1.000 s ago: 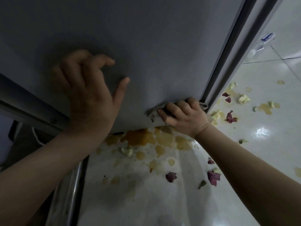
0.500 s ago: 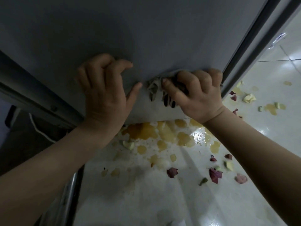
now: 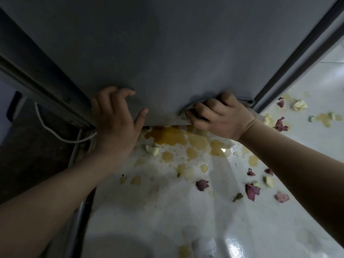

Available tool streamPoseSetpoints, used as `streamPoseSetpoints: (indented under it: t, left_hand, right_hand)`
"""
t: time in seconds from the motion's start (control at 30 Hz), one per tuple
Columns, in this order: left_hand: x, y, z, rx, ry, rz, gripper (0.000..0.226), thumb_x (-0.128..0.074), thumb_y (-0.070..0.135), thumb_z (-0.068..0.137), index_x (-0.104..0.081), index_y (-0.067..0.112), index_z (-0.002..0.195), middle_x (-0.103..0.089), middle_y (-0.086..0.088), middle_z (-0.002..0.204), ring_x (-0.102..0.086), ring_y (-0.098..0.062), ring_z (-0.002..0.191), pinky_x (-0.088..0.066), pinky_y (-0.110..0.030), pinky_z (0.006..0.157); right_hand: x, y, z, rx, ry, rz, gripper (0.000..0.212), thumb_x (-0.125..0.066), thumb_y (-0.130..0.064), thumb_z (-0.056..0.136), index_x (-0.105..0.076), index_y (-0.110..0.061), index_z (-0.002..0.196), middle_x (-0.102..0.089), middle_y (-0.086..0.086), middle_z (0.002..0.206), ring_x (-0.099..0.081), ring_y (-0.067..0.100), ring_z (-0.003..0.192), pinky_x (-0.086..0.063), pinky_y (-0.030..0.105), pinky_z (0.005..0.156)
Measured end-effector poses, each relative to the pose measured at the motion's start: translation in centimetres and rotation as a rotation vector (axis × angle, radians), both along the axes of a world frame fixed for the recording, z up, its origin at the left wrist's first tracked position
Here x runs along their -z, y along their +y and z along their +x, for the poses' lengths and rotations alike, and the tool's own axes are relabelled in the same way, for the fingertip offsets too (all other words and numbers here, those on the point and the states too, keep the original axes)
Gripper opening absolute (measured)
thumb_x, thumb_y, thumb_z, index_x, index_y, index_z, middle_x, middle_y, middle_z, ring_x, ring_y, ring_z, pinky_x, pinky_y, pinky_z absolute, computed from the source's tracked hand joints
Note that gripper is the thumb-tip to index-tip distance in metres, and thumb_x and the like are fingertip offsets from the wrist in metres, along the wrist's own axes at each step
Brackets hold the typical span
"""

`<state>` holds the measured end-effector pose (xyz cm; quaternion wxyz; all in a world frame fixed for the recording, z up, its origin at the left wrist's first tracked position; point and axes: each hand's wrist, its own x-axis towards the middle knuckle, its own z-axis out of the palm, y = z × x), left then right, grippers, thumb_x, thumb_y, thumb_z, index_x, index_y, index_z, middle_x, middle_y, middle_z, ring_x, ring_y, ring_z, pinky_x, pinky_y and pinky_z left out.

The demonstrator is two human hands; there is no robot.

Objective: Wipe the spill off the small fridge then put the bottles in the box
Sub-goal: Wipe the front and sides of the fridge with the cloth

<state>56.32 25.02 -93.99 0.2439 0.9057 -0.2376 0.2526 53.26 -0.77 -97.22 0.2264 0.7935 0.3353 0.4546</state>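
Observation:
The grey side of the small fridge (image 3: pixel 167 53) fills the upper half of the view. My right hand (image 3: pixel 221 116) is closed on a crumpled grey cloth (image 3: pixel 184 113) and presses it against the fridge's lower edge, near the dark door seal (image 3: pixel 290 58). My left hand (image 3: pixel 113 120) rests flat on the fridge's lower left part, fingers spread, thumb along the bottom edge. No bottles or box can be made out, except a pale blurred object (image 3: pixel 203 245) at the bottom.
A yellow liquid spill (image 3: pixel 178 140) lies on the white floor under the fridge edge. Purple scraps (image 3: pixel 252 190) and pale green pieces (image 3: pixel 152 150) are scattered to the right. A white cord (image 3: pixel 55 134) hangs at the left beside a dark gap.
My right hand slid the cloth down and right to the fridge's bottom edge. My left hand shifted lower along the panel. The view tilted down toward the floor.

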Motion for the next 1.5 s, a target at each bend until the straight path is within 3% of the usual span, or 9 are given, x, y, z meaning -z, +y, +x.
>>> streamPoseSetpoints:
  t: [0.3,0.53,0.67,0.8,0.93,1.07,1.3,1.4,1.5]
  left_hand:
    - [0.5,1.5,0.7,0.007,-0.031,0.102,0.041,-0.06,0.027,0.082,-0.038,0.01,0.111,-0.047,-0.03,0.11,-0.034,-0.031,0.1,-0.034,-0.046,0.087]
    - [0.5,2.4,1.4,0.089,-0.094,0.164,0.041,-0.064,0.02,0.08,-0.043,0.005,0.111,-0.051,-0.03,0.105,-0.033,-0.031,0.096,-0.03,-0.042,0.085]
    - [0.4,2.6,1.4,0.102,-0.135,0.16,0.041,-0.066,0.019,0.078,-0.046,0.0,0.109,-0.051,-0.03,0.104,-0.033,-0.031,0.096,-0.03,-0.042,0.083]
    - [0.8,2.9,1.3,0.092,-0.114,0.143,0.041,-0.062,0.023,0.079,-0.044,0.004,0.111,-0.039,-0.018,0.112,-0.032,-0.031,0.098,-0.031,-0.041,0.085]
    - [1.2,4.0,1.3,0.057,-0.064,0.176,0.042,-0.06,0.025,0.08,-0.044,0.002,0.112,-0.048,-0.029,0.106,-0.033,-0.032,0.097,-0.032,-0.043,0.085]
    - [1.5,4.8,1.5,0.045,-0.045,0.202,0.043,-0.057,0.027,0.079,-0.044,0.002,0.112,-0.048,-0.027,0.108,-0.033,-0.031,0.097,-0.034,-0.044,0.085]
    - [1.5,4.9,1.7,0.064,-0.057,0.235,0.042,-0.054,0.028,0.08,-0.046,0.001,0.111,-0.049,-0.028,0.106,-0.033,-0.031,0.096,-0.031,-0.041,0.085]
    - [1.4,5.1,1.7,0.074,-0.053,0.247,0.043,-0.054,0.029,0.081,-0.047,0.0,0.112,-0.049,-0.028,0.107,-0.033,-0.032,0.097,-0.034,-0.043,0.085]
    - [1.4,5.0,1.6,0.068,-0.047,0.247,0.044,-0.055,0.03,0.081,-0.046,0.001,0.113,-0.047,-0.027,0.108,-0.033,-0.032,0.098,-0.037,-0.046,0.084]
  right_hand:
    - [-0.2,4.0,1.4,-0.068,0.161,-0.058,0.019,-0.053,-0.011,0.088,-0.068,-0.022,0.086,-0.068,0.001,0.094,-0.057,0.02,0.078,-0.038,0.034,0.073]
    - [1.0,7.9,3.3,-0.11,0.211,-0.089,0.013,-0.057,-0.02,0.09,-0.068,-0.023,0.084,-0.068,-0.002,0.096,-0.043,0.021,0.086,-0.034,0.033,0.072]
    - [0.5,6.3,2.8,-0.152,0.242,-0.151,0.017,-0.054,-0.019,0.092,-0.071,-0.025,0.09,-0.067,-0.002,0.098,-0.044,0.021,0.088,-0.035,0.033,0.075]
    - [0.0,2.7,1.3,-0.15,0.242,-0.199,0.026,-0.046,-0.008,0.093,-0.068,-0.017,0.104,-0.064,0.002,0.102,-0.046,0.022,0.089,-0.035,0.034,0.074]
    - [-0.1,-0.4,0.3,-0.089,0.188,-0.249,0.031,-0.055,-0.006,0.088,-0.062,-0.011,0.118,-0.05,0.005,0.11,-0.046,0.022,0.09,-0.037,0.034,0.075]
    - [-0.1,-0.5,0.0,-0.055,0.173,-0.219,0.032,-0.054,-0.007,0.088,-0.062,-0.016,0.119,-0.051,0.002,0.108,-0.048,0.02,0.088,-0.038,0.033,0.075]
    - [0.2,1.9,0.3,0.004,0.102,-0.052,0.011,-0.055,-0.027,0.091,-0.065,-0.024,0.086,-0.06,-0.001,0.089,-0.045,0.02,0.081,-0.036,0.033,0.071]
    - [0.1,3.7,0.9,0.007,0.095,0.025,0.023,-0.057,-0.038,0.091,-0.061,-0.02,0.078,-0.062,-0.002,0.08,-0.045,0.02,0.079,-0.036,0.033,0.07]
    - [0.0,5.9,1.9,-0.018,0.085,0.098,0.023,-0.06,-0.036,0.09,-0.058,-0.017,0.077,-0.062,0.0,0.081,-0.045,0.02,0.079,-0.036,0.034,0.07]
